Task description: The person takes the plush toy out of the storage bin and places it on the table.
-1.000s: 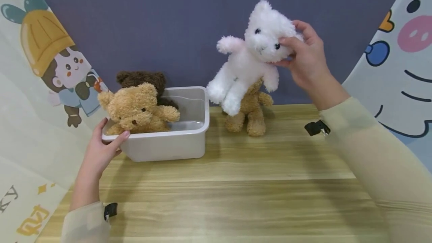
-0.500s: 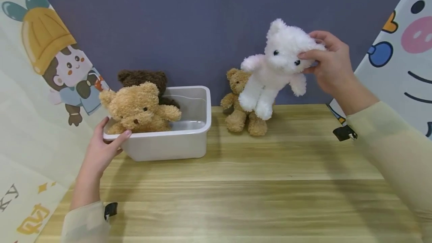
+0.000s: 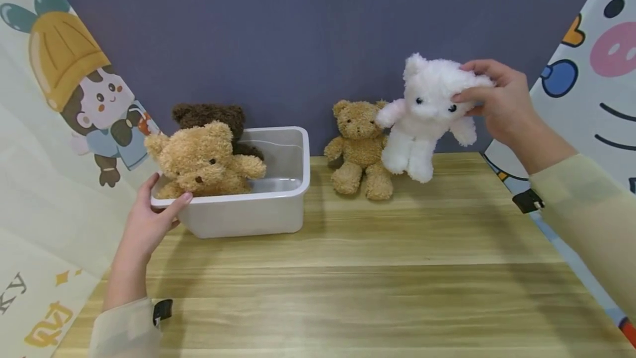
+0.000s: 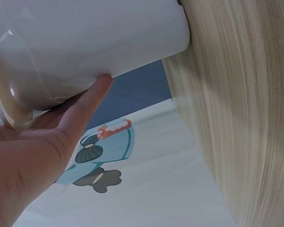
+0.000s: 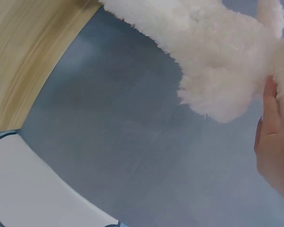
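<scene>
Gripping the near-left corner of the bin [image 3: 278, 209], the left hand [image 3: 146, 225] curls its thumb over the rim, fingers under the wall. 2 bears sit inside: a tan bear [image 3: 203, 160] before a brown bear [image 3: 211, 116]. A small bear [image 3: 359, 148] sits on the table [image 3: 348, 280]. Rightmost, the raised right hand [image 3: 497, 101] pinches the white bear [image 3: 422, 120] by its head, feet just above the table.

The dark brown bear [image 3: 211, 117] sits behind the tan bear [image 3: 201, 159] in the tub [image 3: 258, 209] by the left hand [image 3: 149, 222], so only its head shows. The right hand [image 3: 497, 101] covers one side of the white bear's [image 3: 422, 120] head. Both wrist views cut off the toys.
</scene>
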A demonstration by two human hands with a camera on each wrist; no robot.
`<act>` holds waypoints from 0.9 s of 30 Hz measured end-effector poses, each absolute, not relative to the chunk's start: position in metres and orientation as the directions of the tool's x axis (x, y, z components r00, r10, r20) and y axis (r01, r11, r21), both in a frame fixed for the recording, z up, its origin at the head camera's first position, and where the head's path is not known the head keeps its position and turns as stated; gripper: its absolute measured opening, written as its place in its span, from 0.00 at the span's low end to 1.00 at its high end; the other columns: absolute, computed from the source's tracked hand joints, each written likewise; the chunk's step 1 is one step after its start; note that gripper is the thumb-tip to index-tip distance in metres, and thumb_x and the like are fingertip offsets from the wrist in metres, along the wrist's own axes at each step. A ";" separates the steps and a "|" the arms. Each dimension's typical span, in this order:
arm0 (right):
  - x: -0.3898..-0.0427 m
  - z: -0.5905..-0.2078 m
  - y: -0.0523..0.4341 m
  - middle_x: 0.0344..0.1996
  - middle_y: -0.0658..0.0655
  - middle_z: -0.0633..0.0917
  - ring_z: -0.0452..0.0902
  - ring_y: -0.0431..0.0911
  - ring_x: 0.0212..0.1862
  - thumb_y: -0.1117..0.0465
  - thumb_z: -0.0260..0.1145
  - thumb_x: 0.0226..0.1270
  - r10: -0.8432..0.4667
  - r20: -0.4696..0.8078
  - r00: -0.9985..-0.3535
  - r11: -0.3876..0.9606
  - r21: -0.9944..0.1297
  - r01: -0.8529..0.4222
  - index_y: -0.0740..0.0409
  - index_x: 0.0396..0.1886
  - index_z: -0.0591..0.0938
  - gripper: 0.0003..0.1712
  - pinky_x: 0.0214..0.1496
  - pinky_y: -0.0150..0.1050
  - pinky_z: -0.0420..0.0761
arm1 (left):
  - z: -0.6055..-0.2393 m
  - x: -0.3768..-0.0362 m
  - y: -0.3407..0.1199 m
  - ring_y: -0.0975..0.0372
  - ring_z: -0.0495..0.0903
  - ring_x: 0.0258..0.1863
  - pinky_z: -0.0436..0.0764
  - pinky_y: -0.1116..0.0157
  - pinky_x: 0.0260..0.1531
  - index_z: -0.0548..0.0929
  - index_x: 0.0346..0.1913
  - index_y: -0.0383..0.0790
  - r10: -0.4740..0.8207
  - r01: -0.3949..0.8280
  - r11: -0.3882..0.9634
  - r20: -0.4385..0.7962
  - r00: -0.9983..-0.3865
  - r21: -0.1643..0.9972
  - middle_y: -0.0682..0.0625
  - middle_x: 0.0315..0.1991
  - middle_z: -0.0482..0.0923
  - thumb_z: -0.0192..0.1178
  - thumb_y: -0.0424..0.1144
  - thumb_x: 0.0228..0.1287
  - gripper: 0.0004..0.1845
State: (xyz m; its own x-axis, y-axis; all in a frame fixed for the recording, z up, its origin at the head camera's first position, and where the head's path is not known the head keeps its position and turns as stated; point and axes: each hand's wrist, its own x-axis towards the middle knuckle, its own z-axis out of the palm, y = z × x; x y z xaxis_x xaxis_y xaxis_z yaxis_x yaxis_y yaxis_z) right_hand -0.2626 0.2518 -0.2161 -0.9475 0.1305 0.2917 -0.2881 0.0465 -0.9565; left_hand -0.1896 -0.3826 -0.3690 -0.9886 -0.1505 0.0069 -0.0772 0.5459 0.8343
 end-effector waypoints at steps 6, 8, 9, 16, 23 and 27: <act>-0.263 -0.225 0.262 0.59 0.41 0.77 0.72 0.42 0.57 0.73 0.76 0.64 0.089 0.273 -0.958 0.238 -0.940 -0.245 0.46 0.56 0.89 0.24 0.32 0.28 0.87 | -0.369 -0.191 -0.382 0.38 0.74 0.67 0.92 0.66 0.43 0.30 0.88 0.50 -0.145 -0.074 0.536 0.006 -0.989 0.841 0.23 0.81 0.51 0.61 0.63 0.75 0.59; -0.264 -0.229 0.264 0.60 0.39 0.77 0.72 0.41 0.56 0.70 0.77 0.66 0.077 0.257 -0.963 0.320 -0.921 -0.221 0.43 0.58 0.88 0.25 0.33 0.28 0.86 | -0.369 -0.191 -0.382 0.38 0.74 0.67 0.92 0.67 0.43 0.30 0.88 0.50 -0.146 -0.076 0.537 0.004 -0.989 0.840 0.22 0.80 0.51 0.61 0.63 0.75 0.59; -0.264 -0.232 0.265 0.60 0.38 0.77 0.73 0.41 0.56 0.68 0.77 0.67 0.066 0.253 -0.965 0.367 -0.906 -0.212 0.42 0.60 0.88 0.25 0.34 0.28 0.86 | -0.369 -0.191 -0.382 0.38 0.74 0.67 0.93 0.66 0.43 0.30 0.88 0.50 -0.147 -0.076 0.538 0.004 -0.989 0.840 0.23 0.81 0.51 0.61 0.63 0.75 0.59; -0.264 -0.252 0.266 0.60 0.34 0.76 0.74 0.38 0.53 0.60 0.76 0.71 -0.007 0.218 -0.976 0.540 -0.821 -0.187 0.39 0.63 0.85 0.24 0.36 0.32 0.82 | -0.369 -0.191 -0.382 0.37 0.74 0.67 0.93 0.66 0.44 0.30 0.88 0.49 -0.149 -0.077 0.538 0.005 -0.989 0.839 0.22 0.81 0.50 0.61 0.63 0.75 0.59; -0.263 -0.263 0.268 0.67 0.43 0.75 0.73 0.42 0.47 0.57 0.74 0.72 -0.021 0.188 -0.982 0.653 -0.741 -0.156 0.38 0.63 0.84 0.22 0.36 0.39 0.79 | -0.370 -0.189 -0.382 0.36 0.73 0.68 0.93 0.66 0.44 0.30 0.88 0.50 -0.150 -0.077 0.534 0.004 -0.989 0.842 0.22 0.81 0.51 0.61 0.62 0.75 0.58; -0.263 -0.266 0.274 0.71 0.51 0.74 0.72 0.43 0.46 0.58 0.74 0.72 -0.014 0.189 -0.982 0.683 -0.715 -0.147 0.39 0.64 0.84 0.23 0.36 0.40 0.80 | -0.370 -0.189 -0.382 0.36 0.73 0.68 0.93 0.66 0.44 0.30 0.88 0.51 -0.150 -0.075 0.536 0.007 -0.989 0.841 0.23 0.81 0.50 0.61 0.62 0.75 0.58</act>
State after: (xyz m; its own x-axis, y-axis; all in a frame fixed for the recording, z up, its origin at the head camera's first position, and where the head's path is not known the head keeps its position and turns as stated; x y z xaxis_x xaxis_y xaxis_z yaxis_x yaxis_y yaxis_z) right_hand -0.2629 0.2741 -0.2661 -0.9819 -0.0139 0.1890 -0.1473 0.6831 -0.7153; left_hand -0.1891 -0.3820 -0.3701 -0.9887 -0.1496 0.0069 -0.0752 0.5356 0.8411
